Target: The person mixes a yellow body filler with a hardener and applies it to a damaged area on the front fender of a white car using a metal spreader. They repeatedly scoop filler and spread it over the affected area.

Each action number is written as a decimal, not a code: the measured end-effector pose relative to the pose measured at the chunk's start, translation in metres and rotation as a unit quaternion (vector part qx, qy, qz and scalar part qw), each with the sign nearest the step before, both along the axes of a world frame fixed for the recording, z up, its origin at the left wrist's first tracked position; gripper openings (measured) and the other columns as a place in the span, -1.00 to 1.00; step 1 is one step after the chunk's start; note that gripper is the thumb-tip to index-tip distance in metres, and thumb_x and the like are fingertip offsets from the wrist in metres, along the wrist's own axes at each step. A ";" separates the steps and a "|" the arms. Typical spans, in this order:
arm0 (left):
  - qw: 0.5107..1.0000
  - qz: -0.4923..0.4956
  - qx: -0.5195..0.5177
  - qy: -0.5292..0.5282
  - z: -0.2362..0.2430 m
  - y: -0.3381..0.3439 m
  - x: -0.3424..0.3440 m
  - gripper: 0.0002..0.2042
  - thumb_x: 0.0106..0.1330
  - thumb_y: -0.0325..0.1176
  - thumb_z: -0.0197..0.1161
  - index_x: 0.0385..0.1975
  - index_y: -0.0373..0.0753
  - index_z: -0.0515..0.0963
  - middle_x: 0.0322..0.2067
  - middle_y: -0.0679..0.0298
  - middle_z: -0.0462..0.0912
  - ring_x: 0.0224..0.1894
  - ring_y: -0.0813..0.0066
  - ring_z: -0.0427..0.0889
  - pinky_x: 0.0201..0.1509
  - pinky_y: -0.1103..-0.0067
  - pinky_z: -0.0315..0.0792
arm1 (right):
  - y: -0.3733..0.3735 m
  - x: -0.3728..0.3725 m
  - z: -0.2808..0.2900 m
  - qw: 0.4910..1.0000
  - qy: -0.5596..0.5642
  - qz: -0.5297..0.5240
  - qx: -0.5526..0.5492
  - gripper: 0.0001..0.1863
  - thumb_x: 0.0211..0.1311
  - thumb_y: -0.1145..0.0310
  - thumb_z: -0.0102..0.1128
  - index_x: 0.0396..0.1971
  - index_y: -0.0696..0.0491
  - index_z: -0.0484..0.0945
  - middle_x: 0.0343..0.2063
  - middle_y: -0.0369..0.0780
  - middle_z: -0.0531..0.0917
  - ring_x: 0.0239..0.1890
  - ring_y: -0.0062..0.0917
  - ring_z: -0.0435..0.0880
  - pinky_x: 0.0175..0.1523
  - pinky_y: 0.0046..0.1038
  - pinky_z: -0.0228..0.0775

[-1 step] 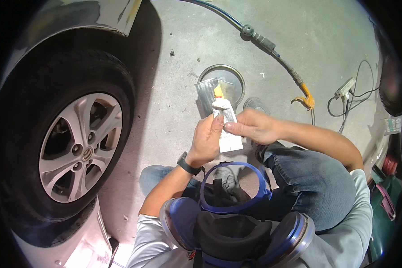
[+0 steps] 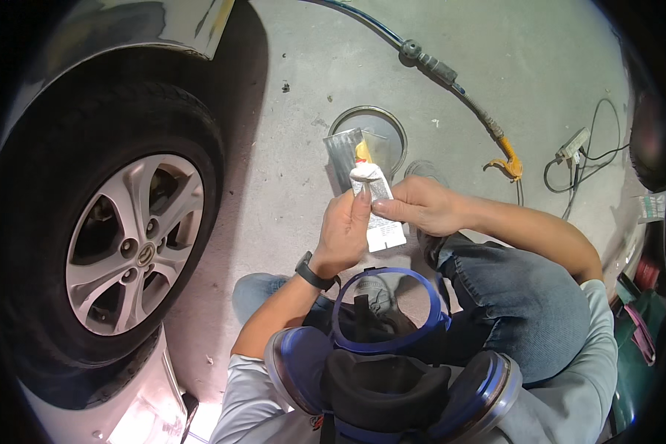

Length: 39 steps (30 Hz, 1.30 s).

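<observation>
Both my hands grip a white squeeze tube (image 2: 383, 234) with fine print on it, its flat tail toward me. My left hand (image 2: 345, 228) is closed on its left side, thumb pressed on the face. From the right, my right hand (image 2: 424, 205) pinches the tube with the thumb across it. The tube's mouth end points away from me, over a dark grey flat spreader (image 2: 342, 154). A yellow dab of paste (image 2: 362, 152) with a bit of red shows by the mouth. Beneath the spreader is a round metal can or lid (image 2: 399, 137); its full depth is hidden.
A car wheel (image 2: 146, 251) and body panel (image 2: 133, 22) stand close on my left. An air hose (image 2: 440, 72) with an orange end (image 2: 508, 164) crosses the floor ahead. A corded grey box (image 2: 572, 144) lies at right. A blue-rimmed respirator mask (image 2: 392, 348) hangs at my chest.
The tube's tail has shifted very slightly to the right, and my left hand with it. Both hands keep hold of the tube.
</observation>
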<state>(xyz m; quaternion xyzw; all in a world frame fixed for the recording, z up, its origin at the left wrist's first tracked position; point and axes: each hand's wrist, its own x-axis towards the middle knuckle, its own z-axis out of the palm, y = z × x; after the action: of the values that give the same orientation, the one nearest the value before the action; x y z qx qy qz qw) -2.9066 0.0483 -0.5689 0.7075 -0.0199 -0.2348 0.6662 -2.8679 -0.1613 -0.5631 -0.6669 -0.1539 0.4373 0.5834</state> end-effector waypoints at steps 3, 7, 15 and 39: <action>0.998 -0.010 0.016 -0.054 0.002 0.002 -0.003 -0.64 0.70 -0.23 -0.08 -0.23 -0.39 0.54 -0.46 0.08 0.65 -0.45 0.31 0.60 -0.30 0.39 0.46 | 0.001 -0.003 -0.004 0.997 0.007 -0.037 0.066 -0.40 0.65 -0.08 -0.01 -0.41 0.18 0.56 -0.61 -0.31 0.50 -0.49 -0.58 0.43 -0.34 -0.34 0.32; 0.997 -0.043 0.020 -0.052 -0.001 0.005 -0.007 -0.63 0.69 -0.24 -0.07 -0.25 -0.39 0.55 -0.47 0.07 0.66 -0.46 0.28 0.61 -0.32 0.38 0.46 | -0.005 -0.005 -0.006 0.996 0.059 -0.013 0.059 -0.41 0.66 -0.06 -0.03 -0.42 0.18 0.54 -0.56 -0.32 0.52 -0.45 -0.60 0.43 -0.32 -0.38 0.32; 0.996 -0.074 -0.036 0.045 -0.025 0.018 -0.002 -0.55 0.68 -0.10 0.05 -0.34 -0.40 0.58 -0.44 0.35 0.64 -0.37 0.64 0.46 -0.27 0.55 0.40 | -0.008 -0.010 -0.016 1.000 -0.005 -0.014 0.000 -0.46 0.66 0.02 -0.04 -0.40 0.22 0.48 -0.61 -0.17 0.46 -0.50 -0.48 0.42 -0.30 -0.28 0.34; 0.946 0.033 -0.130 0.296 -0.041 0.022 -0.030 -0.84 0.44 -0.44 0.37 -0.13 -0.42 0.70 -0.32 0.19 0.77 -0.32 0.55 0.71 -0.21 0.60 0.58 | -0.016 -0.025 -0.059 0.952 -0.294 0.052 -0.068 -0.65 0.53 0.15 0.11 -0.19 0.20 0.54 -0.49 0.02 0.65 -0.36 0.01 0.71 -0.22 -0.03 0.52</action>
<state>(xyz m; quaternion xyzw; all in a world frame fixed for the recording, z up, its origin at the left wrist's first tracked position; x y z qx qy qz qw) -2.9369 0.0701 -0.6100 0.5140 0.1709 -0.4072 0.7354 -2.8933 -0.1771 -0.6225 -0.7951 -0.3230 0.2605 0.4423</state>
